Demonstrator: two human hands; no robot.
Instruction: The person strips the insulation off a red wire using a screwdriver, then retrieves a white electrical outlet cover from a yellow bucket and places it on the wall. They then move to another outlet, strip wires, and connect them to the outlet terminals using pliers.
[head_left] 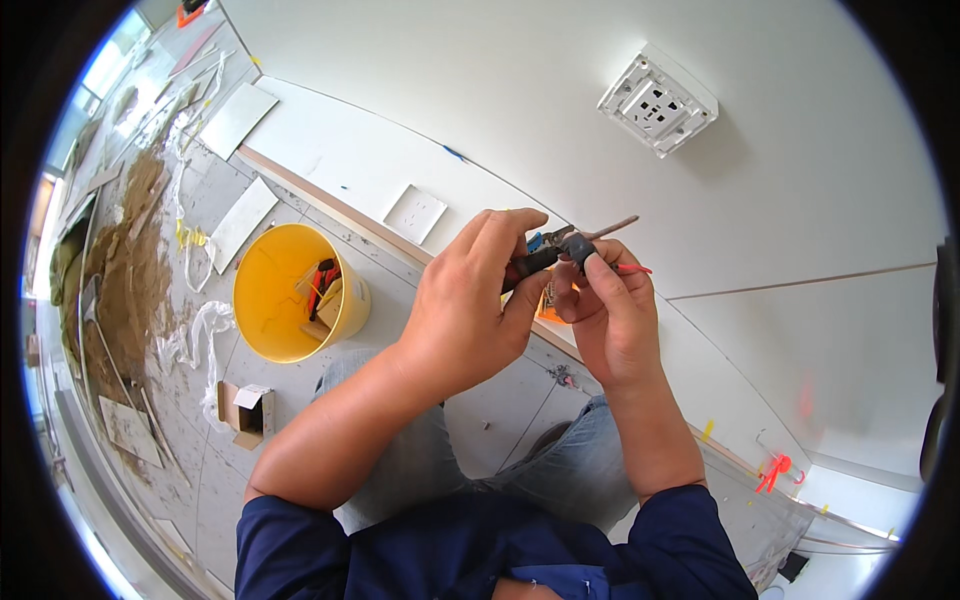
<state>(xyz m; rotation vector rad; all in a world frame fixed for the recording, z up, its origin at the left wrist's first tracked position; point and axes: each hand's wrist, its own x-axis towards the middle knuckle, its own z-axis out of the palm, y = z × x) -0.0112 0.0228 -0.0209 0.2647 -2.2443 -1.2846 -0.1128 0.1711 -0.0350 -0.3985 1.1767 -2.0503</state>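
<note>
My left hand (465, 295) is closed around a dark-handled tool (528, 267) with a touch of red on its grip. Pinched in my right hand (618, 315) is a small black rounded piece (577, 250), its kind unclear. The two meet in front of the white wall panel. A thin metal shaft (615, 227) sticks out beyond the fingers; whether it belongs to the dark-handled tool is hidden. Something red and thin (634, 268) pokes out beside my right fingers. Blue and grey metal parts also show between the hands, too crowded to tell apart.
A white socket (655, 103) is mounted on the wall. On the ledge lies a square white cover (415, 214); below my hands shows an orange container (549, 306). A yellow bucket (355, 305) with tools and a small open carton (247, 413) stand left. Debris covers the far-left floor.
</note>
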